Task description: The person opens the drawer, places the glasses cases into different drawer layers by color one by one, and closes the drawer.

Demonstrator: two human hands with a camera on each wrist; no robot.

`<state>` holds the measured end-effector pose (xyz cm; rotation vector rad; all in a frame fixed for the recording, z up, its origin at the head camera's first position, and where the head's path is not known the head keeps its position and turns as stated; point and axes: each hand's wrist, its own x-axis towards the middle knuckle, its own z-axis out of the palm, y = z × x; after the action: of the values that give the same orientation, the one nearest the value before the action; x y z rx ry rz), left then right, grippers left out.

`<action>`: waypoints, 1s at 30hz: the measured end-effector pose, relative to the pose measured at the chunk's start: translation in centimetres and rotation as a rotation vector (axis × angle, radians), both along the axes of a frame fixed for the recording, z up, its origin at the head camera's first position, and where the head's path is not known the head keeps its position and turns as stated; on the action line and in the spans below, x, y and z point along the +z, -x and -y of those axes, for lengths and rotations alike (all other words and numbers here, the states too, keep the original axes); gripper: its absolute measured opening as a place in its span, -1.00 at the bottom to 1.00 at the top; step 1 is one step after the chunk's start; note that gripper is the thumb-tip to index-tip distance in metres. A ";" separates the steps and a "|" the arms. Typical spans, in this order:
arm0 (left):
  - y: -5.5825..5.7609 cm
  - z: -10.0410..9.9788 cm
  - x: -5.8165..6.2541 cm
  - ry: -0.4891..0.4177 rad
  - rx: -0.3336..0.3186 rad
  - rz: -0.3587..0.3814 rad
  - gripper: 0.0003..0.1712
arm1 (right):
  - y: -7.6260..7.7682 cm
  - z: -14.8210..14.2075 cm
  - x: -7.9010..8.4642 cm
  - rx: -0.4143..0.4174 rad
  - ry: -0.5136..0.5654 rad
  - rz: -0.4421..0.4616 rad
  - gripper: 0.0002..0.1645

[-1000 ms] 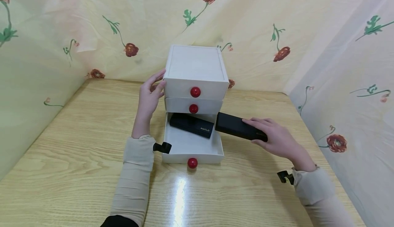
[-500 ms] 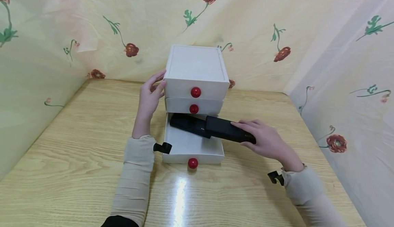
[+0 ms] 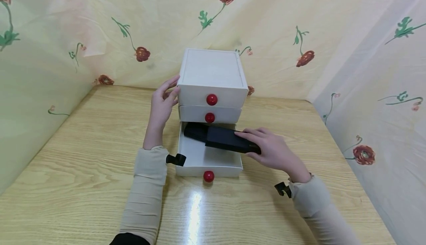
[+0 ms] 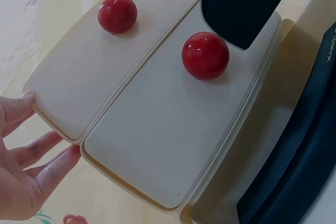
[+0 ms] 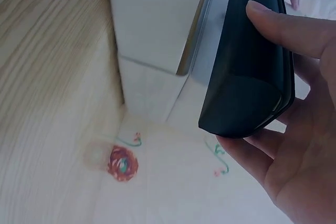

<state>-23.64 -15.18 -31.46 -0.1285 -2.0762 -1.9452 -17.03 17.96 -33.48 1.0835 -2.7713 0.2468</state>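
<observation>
A white drawer unit (image 3: 213, 67) with red round knobs stands against the back cloth. Its bottom drawer (image 3: 193, 158) is pulled out, and a black glasses case (image 3: 194, 131) lies inside, partly covered in the head view. My right hand (image 3: 271, 150) grips a second black glasses case (image 3: 229, 139) by its right end, thumb on one side and fingers on the other. That case slants over the drawer, its far end overlapping the first one. My left hand (image 3: 161, 102) rests its fingertips against the unit's left side near the top front corner, fingers fairly straight.
The upper two drawers are closed, with red knobs (image 4: 117, 14) on their fronts. A wooden table (image 3: 100, 186) lies under everything. Flowered cloth (image 3: 276, 23) hangs behind and along both sides. Black clips (image 3: 175, 160) sit at the sleeve cuffs.
My right hand has moved left with its glasses case, from beside the bottom drawer to over it, covering more of the case lying inside. My left hand has stayed in place.
</observation>
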 end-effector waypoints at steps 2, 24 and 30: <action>0.0 0.0 0.0 0.001 0.001 -0.001 -0.55 | 0.0 0.5 0.0 0.016 0.001 -0.011 -0.23; -0.1 0.1 -0.1 0.011 0.002 -0.006 -0.54 | 0.4 5.8 -1.3 0.064 -0.043 0.057 -0.25; -0.2 0.0 0.1 0.012 -0.003 -0.015 -0.54 | 0.6 6.4 -2.0 0.071 -0.073 0.077 -0.27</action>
<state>-23.49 -15.17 -31.40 -0.1484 -2.0797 -1.9273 -17.66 11.58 -35.43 1.2169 -2.8329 0.2022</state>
